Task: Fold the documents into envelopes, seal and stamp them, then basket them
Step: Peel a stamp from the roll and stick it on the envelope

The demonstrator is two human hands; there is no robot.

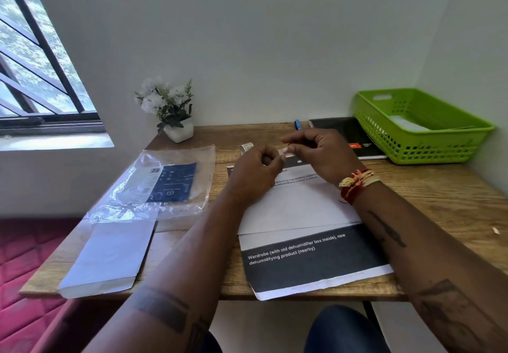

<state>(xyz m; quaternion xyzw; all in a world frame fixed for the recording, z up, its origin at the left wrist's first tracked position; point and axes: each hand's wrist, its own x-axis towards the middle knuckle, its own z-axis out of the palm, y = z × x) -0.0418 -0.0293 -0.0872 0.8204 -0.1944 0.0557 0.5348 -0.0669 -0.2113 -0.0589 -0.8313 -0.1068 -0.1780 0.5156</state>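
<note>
Both hands meet over envelope (297, 204) on desk (439, 198): left hand (254, 172) and right hand (316, 154) pinch small stamp strip (286, 152) between fingertips, envelope directly beneath, long axis left-right.

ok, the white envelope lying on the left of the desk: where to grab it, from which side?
Take the white envelope by its near short end, coming from the desk's front edge. That end juts past the edge, so fingers can pinch above and below; the far end is tucked under the plastic packet. Hedged: it lies flat elsewhere.
</note>
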